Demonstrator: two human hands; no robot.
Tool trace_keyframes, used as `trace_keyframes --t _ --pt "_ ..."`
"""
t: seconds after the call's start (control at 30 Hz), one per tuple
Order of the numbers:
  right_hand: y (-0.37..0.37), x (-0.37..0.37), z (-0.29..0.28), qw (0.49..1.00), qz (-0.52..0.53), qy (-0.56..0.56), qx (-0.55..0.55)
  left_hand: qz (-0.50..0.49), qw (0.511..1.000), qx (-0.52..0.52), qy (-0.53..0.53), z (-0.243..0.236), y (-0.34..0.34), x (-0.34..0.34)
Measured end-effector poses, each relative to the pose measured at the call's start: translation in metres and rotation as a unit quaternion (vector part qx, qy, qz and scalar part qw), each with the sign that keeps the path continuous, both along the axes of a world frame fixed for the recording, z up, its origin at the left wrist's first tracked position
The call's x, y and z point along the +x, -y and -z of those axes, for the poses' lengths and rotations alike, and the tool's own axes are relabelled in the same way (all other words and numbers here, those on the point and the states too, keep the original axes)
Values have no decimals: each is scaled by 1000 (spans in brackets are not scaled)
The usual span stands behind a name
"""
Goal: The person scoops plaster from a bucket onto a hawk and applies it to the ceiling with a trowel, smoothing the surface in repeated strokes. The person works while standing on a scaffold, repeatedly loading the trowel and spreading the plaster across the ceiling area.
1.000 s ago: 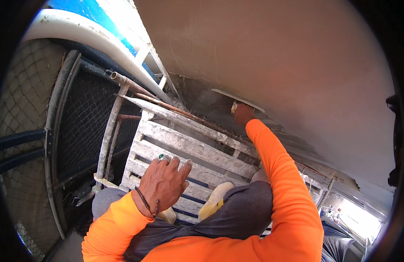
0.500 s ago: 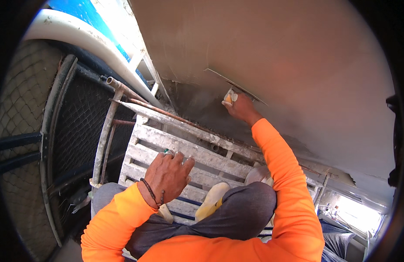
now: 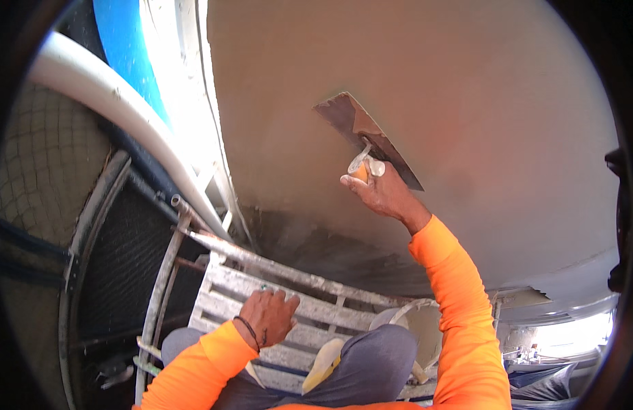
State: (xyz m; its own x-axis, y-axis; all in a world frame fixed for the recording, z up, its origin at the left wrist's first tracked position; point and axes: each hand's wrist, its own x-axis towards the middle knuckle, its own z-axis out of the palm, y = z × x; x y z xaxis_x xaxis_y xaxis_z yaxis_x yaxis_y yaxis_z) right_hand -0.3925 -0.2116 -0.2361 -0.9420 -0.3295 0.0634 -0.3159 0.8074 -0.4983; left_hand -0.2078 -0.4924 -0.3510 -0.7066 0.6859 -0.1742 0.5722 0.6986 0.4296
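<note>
My right hand [image 3: 388, 195] is closed round the white and orange handle of a plastering trowel [image 3: 388, 154]. The trowel's long steel blade slants across the smooth grey-brown plaster wall [image 3: 487, 102], with some plaster smeared on its back. A darker, rougher patch [image 3: 296, 236] shows low on the wall, to the left. My left hand [image 3: 268, 314] has its fingers curled over the white slatted platform [image 3: 241, 280] in front of my knees, and nothing shows in it. Its fingertips are hidden, and a dark bracelet circles the wrist.
A metal frame with an upright tube [image 3: 163, 294] edges the platform on the left. Beyond it are dark mesh panels [image 3: 125, 266] and a curved white pipe [image 3: 118, 96]. My yellowish shoe [image 3: 325, 365] rests on the slats. A bright opening [image 3: 569, 335] lies at the lower right.
The trowel has moved up the wall with my right hand, and its blade has tilted so its back shows more. The view has shifted upward; my left hand stays over the slats.
</note>
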Motion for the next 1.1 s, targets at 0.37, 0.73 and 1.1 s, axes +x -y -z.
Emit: trace_keyframes --t 0.37,0.73,1.1 --pt "-9 18 -155 981 112 -113 -112 45 997 -38 48 -1 -11 -7" --pt "48 -29 -95 959 86 -54 -265 52 997 -39 44 4 -18 -3" --pt "-17 48 -68 974 39 -225 -3 50 999 15 11 0 -5 -2"
